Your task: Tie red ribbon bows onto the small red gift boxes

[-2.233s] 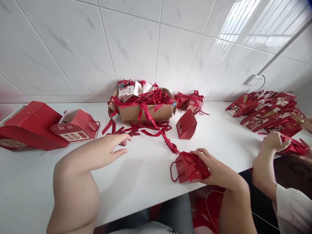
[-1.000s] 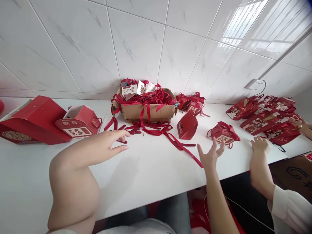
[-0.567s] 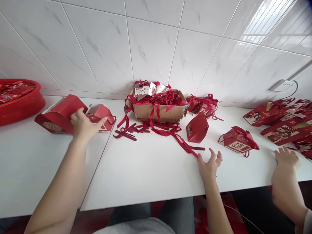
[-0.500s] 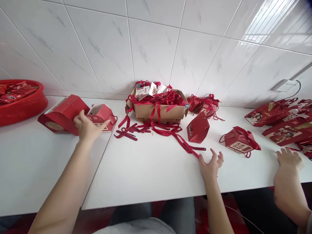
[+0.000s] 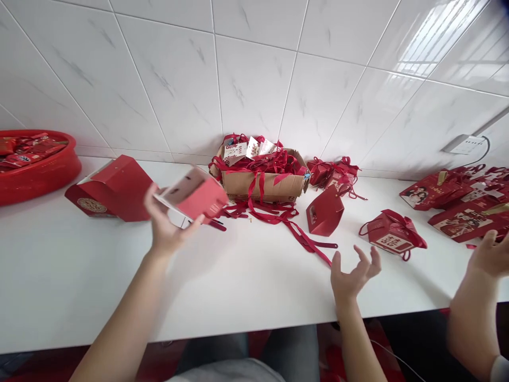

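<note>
Raised over the table, my left hand (image 5: 169,223) grips a small red and white gift box (image 5: 199,196), tilted with its open side facing up and left. My right hand (image 5: 353,273) hovers near the front edge, fingers spread and nothing in them. Close to its thumb ends a long red ribbon (image 5: 292,228). An open red box (image 5: 325,211) stands beyond that hand, and a closed red gift box tied with ribbon (image 5: 393,233) sits to its right. Left of my left hand stands a larger red box (image 5: 115,188).
A cardboard box (image 5: 262,185) full of red ribbons and cards stands by the tiled wall. A red basin (image 5: 40,180) of packets is at far left. Several red gift boxes (image 5: 457,217) crowd the right side, where another person's hand (image 5: 491,254) reaches in.
My left hand has lifted the small gift box off the table, moving it rightward and tilting it. My right hand has shifted slightly right. The other person's hand has moved right.
</note>
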{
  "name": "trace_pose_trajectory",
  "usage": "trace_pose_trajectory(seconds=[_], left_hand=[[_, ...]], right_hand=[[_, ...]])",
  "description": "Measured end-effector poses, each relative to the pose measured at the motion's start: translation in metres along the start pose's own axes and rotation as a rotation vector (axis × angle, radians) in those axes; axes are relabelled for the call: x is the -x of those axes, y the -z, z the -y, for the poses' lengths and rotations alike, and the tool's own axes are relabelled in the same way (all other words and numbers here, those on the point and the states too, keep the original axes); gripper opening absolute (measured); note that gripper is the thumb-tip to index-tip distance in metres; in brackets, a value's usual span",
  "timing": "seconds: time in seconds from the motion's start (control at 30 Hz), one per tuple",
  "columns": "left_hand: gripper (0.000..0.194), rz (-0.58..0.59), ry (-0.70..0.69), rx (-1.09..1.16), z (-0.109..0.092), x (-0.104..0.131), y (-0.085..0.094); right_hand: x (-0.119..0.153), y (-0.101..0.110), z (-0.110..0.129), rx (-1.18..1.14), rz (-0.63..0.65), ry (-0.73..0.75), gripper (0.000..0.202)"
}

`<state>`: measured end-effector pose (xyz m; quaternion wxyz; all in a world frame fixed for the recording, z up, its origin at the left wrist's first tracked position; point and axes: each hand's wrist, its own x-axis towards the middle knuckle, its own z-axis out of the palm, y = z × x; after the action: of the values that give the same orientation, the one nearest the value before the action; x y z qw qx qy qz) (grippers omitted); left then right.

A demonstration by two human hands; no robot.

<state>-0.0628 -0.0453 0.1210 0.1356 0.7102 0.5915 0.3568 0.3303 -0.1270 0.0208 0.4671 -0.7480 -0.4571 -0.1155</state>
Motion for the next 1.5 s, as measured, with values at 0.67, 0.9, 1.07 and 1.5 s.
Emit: trace_pose_trajectory(seconds=[0.67,0.9,1.07,1.5], left_hand=[[0.073,0.203,-0.248,0.719,-0.015,0.041,-0.106],[0.040,-0.023,-0.406,0.308,-0.024,0.038,-0.099],[0.030,0.172,-0.469,0.263,-0.024,0.035,-0.082],[0.041,0.299,-0.461,0.457,-0.017,0.036,-0.083]], right_hand=[[0.000,-0.079,0.089,-1.041,1.058,0.434,0.083],[0.007,-0.071,0.086,-1.062,0.974,0.478,0.089],[0.000,-0.067,0.085,-1.040,0.960,0.577,0.083],[-0.006,-0.064,0.084,-1.175,1.041,0.443,0.039]])
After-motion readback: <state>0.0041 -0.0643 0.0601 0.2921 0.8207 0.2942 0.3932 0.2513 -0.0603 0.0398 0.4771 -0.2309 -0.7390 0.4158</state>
